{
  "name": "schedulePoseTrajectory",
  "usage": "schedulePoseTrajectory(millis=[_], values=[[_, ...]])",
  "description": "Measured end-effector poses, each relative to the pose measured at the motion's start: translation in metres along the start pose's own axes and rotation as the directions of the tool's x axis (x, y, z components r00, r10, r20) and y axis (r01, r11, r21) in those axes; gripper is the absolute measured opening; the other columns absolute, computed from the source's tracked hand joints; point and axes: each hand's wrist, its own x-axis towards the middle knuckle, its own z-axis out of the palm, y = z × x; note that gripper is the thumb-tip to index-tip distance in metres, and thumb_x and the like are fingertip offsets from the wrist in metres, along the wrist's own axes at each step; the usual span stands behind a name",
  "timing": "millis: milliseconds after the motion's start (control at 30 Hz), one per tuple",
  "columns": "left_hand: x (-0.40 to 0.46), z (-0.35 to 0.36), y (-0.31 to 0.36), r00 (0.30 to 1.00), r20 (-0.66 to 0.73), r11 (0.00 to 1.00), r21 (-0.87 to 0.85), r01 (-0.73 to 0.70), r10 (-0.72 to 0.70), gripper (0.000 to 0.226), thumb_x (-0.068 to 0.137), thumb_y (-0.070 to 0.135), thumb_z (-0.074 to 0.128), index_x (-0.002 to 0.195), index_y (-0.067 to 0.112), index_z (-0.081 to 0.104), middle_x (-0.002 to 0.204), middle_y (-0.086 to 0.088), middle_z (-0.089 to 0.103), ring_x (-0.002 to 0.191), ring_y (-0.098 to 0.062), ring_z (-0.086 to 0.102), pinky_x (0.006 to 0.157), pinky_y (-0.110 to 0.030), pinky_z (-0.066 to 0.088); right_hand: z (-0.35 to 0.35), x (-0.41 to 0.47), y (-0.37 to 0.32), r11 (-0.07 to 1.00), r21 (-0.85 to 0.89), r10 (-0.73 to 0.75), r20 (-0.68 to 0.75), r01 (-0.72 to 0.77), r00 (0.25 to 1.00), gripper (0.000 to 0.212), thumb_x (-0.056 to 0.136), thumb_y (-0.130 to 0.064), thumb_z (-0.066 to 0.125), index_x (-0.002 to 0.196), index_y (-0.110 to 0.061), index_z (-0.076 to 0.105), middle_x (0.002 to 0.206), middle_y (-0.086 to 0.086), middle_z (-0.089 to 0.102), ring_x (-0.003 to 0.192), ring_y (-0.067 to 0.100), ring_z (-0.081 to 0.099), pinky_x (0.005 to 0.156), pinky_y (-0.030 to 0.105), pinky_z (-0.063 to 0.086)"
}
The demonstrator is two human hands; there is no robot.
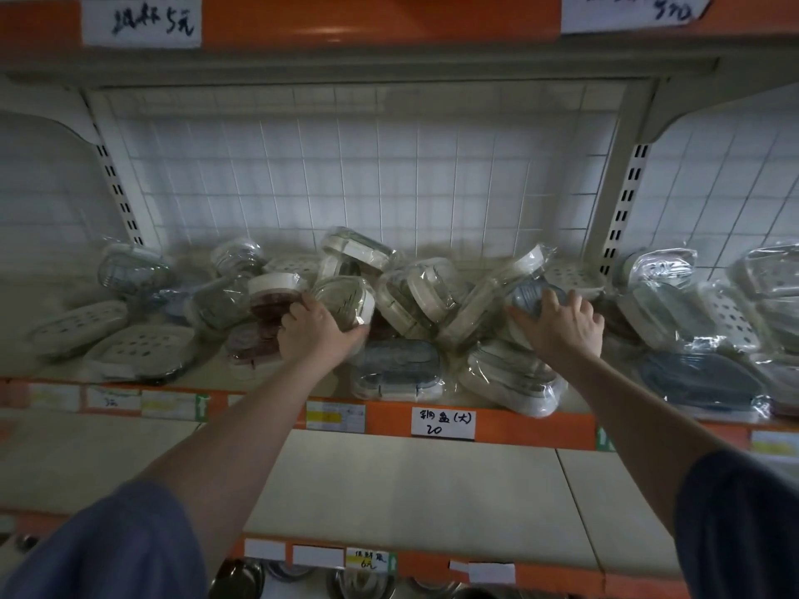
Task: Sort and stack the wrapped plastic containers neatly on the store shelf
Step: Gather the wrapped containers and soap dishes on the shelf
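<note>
Two hands (pixel 315 335) amid crowded containers (pixel 415 296)

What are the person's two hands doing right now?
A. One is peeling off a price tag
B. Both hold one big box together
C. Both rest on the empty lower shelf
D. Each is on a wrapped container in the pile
D: the left hand grips a clear container with a white rim, and the right hand is on a bluish container further right in the heap.
</note>
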Motion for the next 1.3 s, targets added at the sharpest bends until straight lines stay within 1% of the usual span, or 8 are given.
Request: schedulePoseTrajectory(millis=[133, 267, 400, 767, 900, 1000, 1133, 1300], values=[[-0.007, -0.004, 0.0, 0.999, -0.016, 0.999, -0.002, -0.032, 0.032, 0.105, 0.077, 0.07, 0.055, 0.147, 0.004, 0.015, 0.141, -0.02, 0.033, 0.128, -0.036, 0.036, 0.099, -0.043, 0.038, -0.006, -0.002, -0.001, 0.999, 0.031, -0.038, -0.012, 0.039, 0.999, 0.063, 0.091, -0.06, 0.036, 0.132, -0.013, 0.044, 0.132, 0.02, 0.044, 0.122, 0.036, 0.04, 0.101, 0.044, 0.03], [-0.011, -0.007, 0.0, 0.998, -0.046, 0.999, 0.012, -0.047, 0.047, 0.098, 0.081, 0.07, 0.051, 0.147, 0.006, 0.019, 0.143, -0.02, 0.033, 0.129, -0.036, 0.036, 0.099, -0.044, 0.039, -0.01, -0.002, -0.003, 0.993, 0.063, -0.099, -0.021, 0.1, 0.995, 0.056, 0.093, -0.055, 0.038, 0.132, -0.015, 0.045, 0.135, 0.019, 0.043, 0.126, 0.034, 0.038, 0.105, 0.042, 0.028], [-0.016, -0.014, 0.0, 0.996, -0.074, 0.998, 0.035, -0.052, 0.054, 0.09, 0.084, 0.067, 0.048, 0.145, 0.006, 0.023, 0.144, -0.021, 0.032, 0.129, -0.036, 0.036, 0.099, -0.044, 0.039, -0.016, -0.003, -0.006, 0.98, 0.101, -0.17, -0.036, 0.173, 0.985, 0.05, 0.094, -0.049, 0.04, 0.13, -0.015, 0.047, 0.133, 0.016, 0.046, 0.125, 0.032, 0.04, 0.104, 0.041, 0.029], [-0.029, -0.029, -0.017, 0.988, -0.154, 1.0, 0.01, 0.002, -0.001, 0.08, 0.086, 0.063, 0.048, 0.14, 0.006, 0.031, 0.141, -0.019, 0.038, 0.126, -0.035, 0.04, 0.096, -0.045, 0.041, -0.029, -0.005, -0.022, 0.948, 0.194, -0.26, 0.009, 0.253, 0.966, 0.048, 0.096, -0.045, 0.039, 0.131, -0.013, 0.046, 0.13, 0.015, 0.049, 0.121, 0.031, 0.044, 0.099, 0.04, 0.035], [-0.034, -0.028, -0.019, 0.988, -0.15, 0.999, 0.007, 0.034, -0.033, 0.085, 0.088, 0.062, 0.047, 0.146, 0.007, 0.022, 0.148, -0.02, 0.029, 0.133, -0.036, 0.033, 0.105, -0.047, 0.036, -0.026, -0.009, -0.025, 0.934, 0.191, -0.31, 0.012, 0.302, 0.951, 0.046, 0.096, -0.043, 0.039, 0.131, -0.013, 0.046, 0.13, 0.014, 0.049, 0.12, 0.032, 0.045, 0.099, 0.04, 0.035], [-0.038, -0.027, -0.022, 0.989, -0.142, 0.999, -0.002, 0.046, -0.046, 0.087, 0.088, 0.062, 0.047, 0.148, 0.006, 0.02, 0.149, -0.02, 0.027, 0.135, -0.036, 0.03, 0.107, -0.047, 0.033, -0.023, -0.012, -0.028, 0.926, 0.201, -0.328, 0.003, 0.32, 0.945, 0.047, 0.096, -0.043, 0.041, 0.131, -0.012, 0.047, 0.129, 0.015, 0.05, 0.121, 0.032, 0.044, 0.099, 0.04, 0.035], [-0.041, -0.027, -0.035, 0.986, -0.158, 0.998, -0.012, 0.056, -0.057, 0.085, 0.088, 0.061, 0.047, 0.147, 0.005, 0.021, 0.145, -0.022, 0.032, 0.132, -0.037, 0.034, 0.106, -0.046, 0.034, -0.02, -0.017, -0.039, 0.921, 0.212, -0.336, 0.01, 0.326, 0.942, 0.047, 0.096, -0.043, 0.04, 0.131, -0.012, 0.047, 0.128, 0.014, 0.05, 0.12, 0.031, 0.045, 0.098, 0.039, 0.036], [-0.034, -0.036, -0.065, 0.98, -0.188, 0.998, -0.014, 0.069, -0.071, 0.075, 0.09, 0.059, 0.046, 0.139, 0.004, 0.032, 0.138, -0.023, 0.04, 0.126, -0.037, 0.04, 0.1, -0.042, 0.036, -0.022, -0.022, -0.072, 0.923, 0.204, -0.337, 0.022, 0.326, 0.941, 0.046, 0.097, -0.043, 0.039, 0.13, -0.013, 0.047, 0.127, 0.015, 0.05, 0.119, 0.031, 0.045, 0.098, 0.04, 0.036]])
